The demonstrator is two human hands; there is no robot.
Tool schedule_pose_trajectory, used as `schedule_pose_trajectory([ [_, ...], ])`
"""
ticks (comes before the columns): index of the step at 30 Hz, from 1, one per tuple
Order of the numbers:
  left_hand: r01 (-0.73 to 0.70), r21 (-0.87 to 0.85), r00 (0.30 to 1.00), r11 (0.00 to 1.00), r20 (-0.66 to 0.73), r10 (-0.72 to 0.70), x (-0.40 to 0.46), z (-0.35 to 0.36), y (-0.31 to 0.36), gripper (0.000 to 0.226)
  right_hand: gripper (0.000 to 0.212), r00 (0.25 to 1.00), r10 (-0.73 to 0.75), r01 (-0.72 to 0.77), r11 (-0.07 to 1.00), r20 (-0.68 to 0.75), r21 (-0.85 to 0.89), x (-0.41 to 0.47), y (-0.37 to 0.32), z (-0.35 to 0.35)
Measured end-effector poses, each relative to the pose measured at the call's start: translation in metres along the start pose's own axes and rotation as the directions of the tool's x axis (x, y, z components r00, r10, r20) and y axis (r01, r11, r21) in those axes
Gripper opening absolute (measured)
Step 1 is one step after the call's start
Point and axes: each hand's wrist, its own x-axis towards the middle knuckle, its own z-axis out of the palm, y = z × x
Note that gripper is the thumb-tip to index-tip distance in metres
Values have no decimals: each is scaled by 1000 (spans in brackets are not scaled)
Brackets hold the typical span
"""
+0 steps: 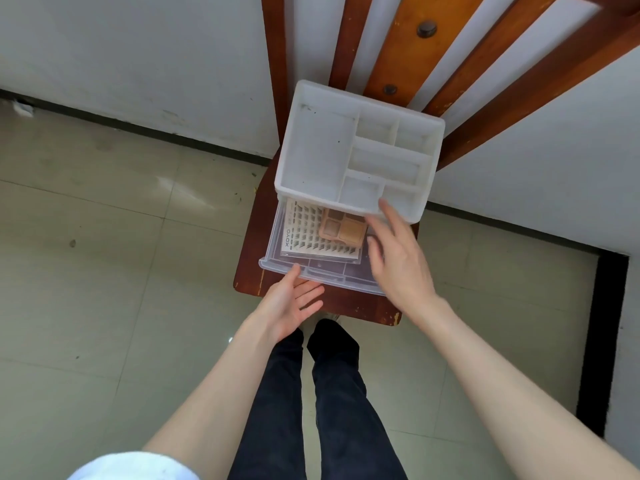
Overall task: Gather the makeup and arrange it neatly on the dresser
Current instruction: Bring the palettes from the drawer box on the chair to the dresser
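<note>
A white plastic organizer (318, 147) with several bare top compartments stands on a wooden chair seat (247, 244). Its clear drawer (311, 271) is pulled out toward me. Inside lie a false-eyelash card (304, 233) and, on top of it, a tan eyeshadow palette (343, 228). My right hand (398, 258) hovers over the drawer's right side, fingers spread, next to the palette and holding nothing. My left hand (291, 306) is palm-up just below the drawer's front edge, thumb touching the rim, with nothing in it.
The chair's slatted wooden back (412, 46) rises behind the organizer against a white wall (138, 64). Pale floor tiles (104, 271) spread to the left. A dark-framed floor edge (602, 341) runs at the right. My legs in dark trousers (329, 393) stand before the chair.
</note>
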Motion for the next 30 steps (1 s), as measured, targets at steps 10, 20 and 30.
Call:
schedule_pose_trajectory([
  [10,-406,532,890,743,46,453,-29,17,38,40,38,673,619,-722,432,405,540,18,-11,30],
  [20,-363,802,890,475,148,430,7,65,33,54,30,596,684,-775,353,421,524,26,-3,41],
  [30,-225,754,857,618,-149,493,12,44,38,59,27,486,738,-819,200,467,537,31,-1,47],
])
